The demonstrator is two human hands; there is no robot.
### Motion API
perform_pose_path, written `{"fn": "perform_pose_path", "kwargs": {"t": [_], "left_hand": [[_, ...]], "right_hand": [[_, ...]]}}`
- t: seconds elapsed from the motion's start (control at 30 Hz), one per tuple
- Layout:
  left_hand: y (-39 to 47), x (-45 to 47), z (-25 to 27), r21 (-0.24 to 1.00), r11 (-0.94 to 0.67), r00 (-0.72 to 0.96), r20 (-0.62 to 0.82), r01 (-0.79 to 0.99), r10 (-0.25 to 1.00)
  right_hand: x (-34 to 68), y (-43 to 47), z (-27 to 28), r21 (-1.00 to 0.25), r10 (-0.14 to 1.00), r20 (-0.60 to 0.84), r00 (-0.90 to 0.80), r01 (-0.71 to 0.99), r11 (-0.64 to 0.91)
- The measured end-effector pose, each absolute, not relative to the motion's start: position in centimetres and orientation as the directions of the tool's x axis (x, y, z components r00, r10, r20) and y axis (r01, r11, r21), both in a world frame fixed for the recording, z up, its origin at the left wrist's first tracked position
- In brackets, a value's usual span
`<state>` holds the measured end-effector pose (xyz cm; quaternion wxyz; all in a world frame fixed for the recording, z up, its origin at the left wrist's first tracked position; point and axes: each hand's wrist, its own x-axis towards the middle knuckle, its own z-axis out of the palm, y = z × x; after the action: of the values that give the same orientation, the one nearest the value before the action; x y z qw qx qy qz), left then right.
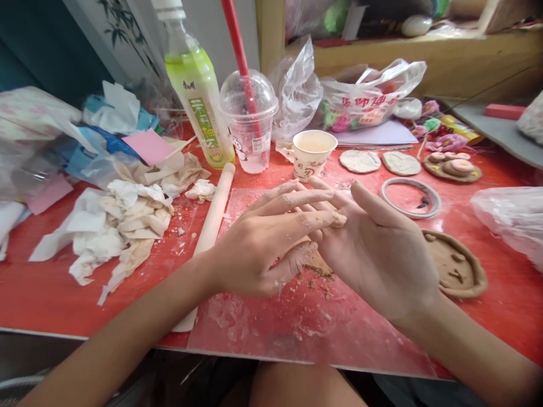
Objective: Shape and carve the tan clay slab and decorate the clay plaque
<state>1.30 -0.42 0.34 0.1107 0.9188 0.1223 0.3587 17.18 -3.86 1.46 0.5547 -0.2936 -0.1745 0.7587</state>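
Nearer than the paper cup (311, 160), left hand (271, 237) palm-down, fingers extended, thumb apart, over upturned, unfolded right hand (377, 254); cannot tell if pressing any clay between. Nearer still, brown clay (319, 267) in crumbs: probably light, soft, fragile, best gathered with fingertips. Inside the cup, contents unclear. Left of it, domed cup (266, 129) with red straw (233, 34), bottle (199, 107) of yellow-green drink.

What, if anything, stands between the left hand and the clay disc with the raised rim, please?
The right hand does: open, palm showing, it lies between the left hand and the clay disc, and hides part of the disc's left edge in this view. Nothing else visible blocks the way.
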Motion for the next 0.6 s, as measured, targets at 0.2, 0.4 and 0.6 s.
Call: {"fn": "perform_pose_path", "kwargs": {"t": [0.2,0.4,0.6], "left_hand": [[-0.64,1.32,0.22,0.245,-0.947,0.763,0.566,0.205,0.312],[-0.75,1.25,0.45,0.22,-0.958,0.773,0.568,0.186,0.281],[-0.56,1.49,0.26,0.293,-0.941,0.681,0.655,0.171,0.328]], "right_hand": [[17.18,-3.94,1.23,-0.615,0.943,-0.23,-0.24,-0.716,-0.332],[17.27,-3.88,1.24,-0.599,0.939,-0.227,-0.259,-0.723,-0.344],[17.23,-3.81,1.36,-0.631,0.934,-0.285,-0.214,-0.692,-0.351]]}}
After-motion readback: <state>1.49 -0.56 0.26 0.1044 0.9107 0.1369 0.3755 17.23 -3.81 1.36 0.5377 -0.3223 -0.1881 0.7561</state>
